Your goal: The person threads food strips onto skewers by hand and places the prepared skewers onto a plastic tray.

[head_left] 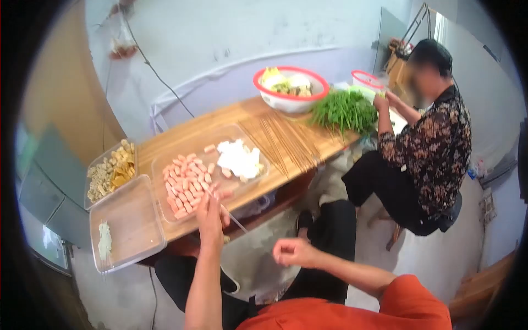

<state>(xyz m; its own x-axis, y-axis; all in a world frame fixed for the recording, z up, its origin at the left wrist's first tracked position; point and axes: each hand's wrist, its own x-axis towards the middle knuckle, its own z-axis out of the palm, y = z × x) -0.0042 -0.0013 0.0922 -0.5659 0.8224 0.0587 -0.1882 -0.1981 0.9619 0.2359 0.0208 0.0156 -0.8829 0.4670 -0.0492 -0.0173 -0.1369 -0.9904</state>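
My left hand (210, 219) is closed on a thin skewer (235, 219) at the near edge of a clear plastic tray. The skewer slants down to the right, and its bare end sticks out past the fingers. Beneath and beyond this hand, the tray (226, 130) holds many short pink sausages (184, 179) and a heap of white pieces (240, 158) whose kind I cannot make out. My right hand (296, 253) hangs over my lap, apart from the skewer's end. Its fingers are curled in, with nothing visible in them.
Loose skewers (280, 143) lie across the wooden table (203, 124). Beyond are leafy greens (344, 111) and a red-rimmed bowl (320, 86) of food. At left stand a filled container (113, 170) and a shallow tray (135, 212) with pale strands. A co-worker (426, 132) sits at right, handling greens.
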